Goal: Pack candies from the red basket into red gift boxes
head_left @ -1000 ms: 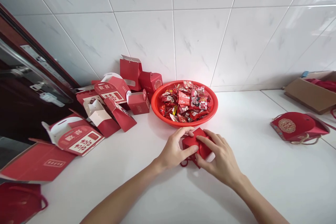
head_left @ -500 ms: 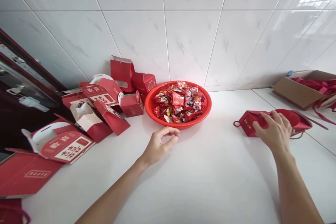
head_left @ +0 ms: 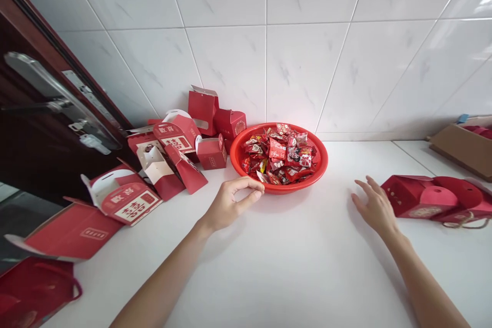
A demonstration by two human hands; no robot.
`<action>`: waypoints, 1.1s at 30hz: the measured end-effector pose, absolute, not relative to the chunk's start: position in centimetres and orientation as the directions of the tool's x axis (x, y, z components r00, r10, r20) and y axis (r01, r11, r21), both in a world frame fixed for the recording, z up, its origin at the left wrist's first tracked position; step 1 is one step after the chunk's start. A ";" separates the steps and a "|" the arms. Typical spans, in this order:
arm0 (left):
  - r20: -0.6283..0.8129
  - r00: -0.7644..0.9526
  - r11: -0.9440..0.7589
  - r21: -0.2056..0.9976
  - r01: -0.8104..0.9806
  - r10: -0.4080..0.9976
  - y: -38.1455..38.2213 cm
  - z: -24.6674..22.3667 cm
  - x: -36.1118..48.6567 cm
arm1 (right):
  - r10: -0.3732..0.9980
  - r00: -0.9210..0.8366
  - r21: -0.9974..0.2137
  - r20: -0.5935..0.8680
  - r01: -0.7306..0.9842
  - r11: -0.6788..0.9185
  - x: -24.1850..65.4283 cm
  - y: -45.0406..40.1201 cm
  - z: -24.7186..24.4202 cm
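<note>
In front of the red plastic basket [head_left: 246,184] hovers my left hand [head_left: 228,202], its thumb and forefinger curled until the tips meet; nothing shows between them. The basket holds many wrapped sweets [head_left: 279,156], mostly red. My right hand [head_left: 372,207] is open, fingers spread over the white tabletop, with nothing in it. Just right of that hand stands a red gift box [head_left: 415,197] with a gold print. A second red gift box [head_left: 471,195] with a cord handle sits against it.
Several red cardboard boxes [head_left: 179,136], some with open tops, crowd the left side up to the tiled wall [head_left: 230,72]. A dark red bag-like item [head_left: 34,292] lies at the lower left. A brown carton [head_left: 459,146] is at the far right, a door [head_left: 42,113] at left.
My right hand has come off the red boxes at right and moved left, fingers spread. My left hand's thumb and forefinger tips have closed together. The view has turned left.
</note>
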State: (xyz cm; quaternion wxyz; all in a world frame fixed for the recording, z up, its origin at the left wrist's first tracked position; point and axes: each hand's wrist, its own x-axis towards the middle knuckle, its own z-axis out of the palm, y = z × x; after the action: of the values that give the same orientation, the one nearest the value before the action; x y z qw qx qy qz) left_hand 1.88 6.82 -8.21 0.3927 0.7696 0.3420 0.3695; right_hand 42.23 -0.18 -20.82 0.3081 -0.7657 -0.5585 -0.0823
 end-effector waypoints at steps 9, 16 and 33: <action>0.497 0.064 -0.474 0.770 0.427 0.865 9.3 -3.5 -4.8 | 0.673 0.579 -0.522 0.460 0.789 -0.323 46.5 -1.0 -21.0; 0.641 -0.589 -0.213 0.745 0.633 0.493 8.6 -0.1 -14.7 | 0.657 0.562 -0.560 0.501 0.790 -0.249 43.6 -1.7 -18.5; 0.380 -0.271 0.088 0.435 0.896 0.884 13.6 -5.5 -8.0 | 0.716 0.352 -0.512 0.603 0.859 0.009 37.8 -1.6 -18.1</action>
State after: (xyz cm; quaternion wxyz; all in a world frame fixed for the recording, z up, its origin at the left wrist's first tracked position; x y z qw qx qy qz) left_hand -8.01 13.60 -5.53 -0.0096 0.6036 0.7375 0.3028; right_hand 37.82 -1.56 -18.08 0.4328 -0.6990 -0.5633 -0.0828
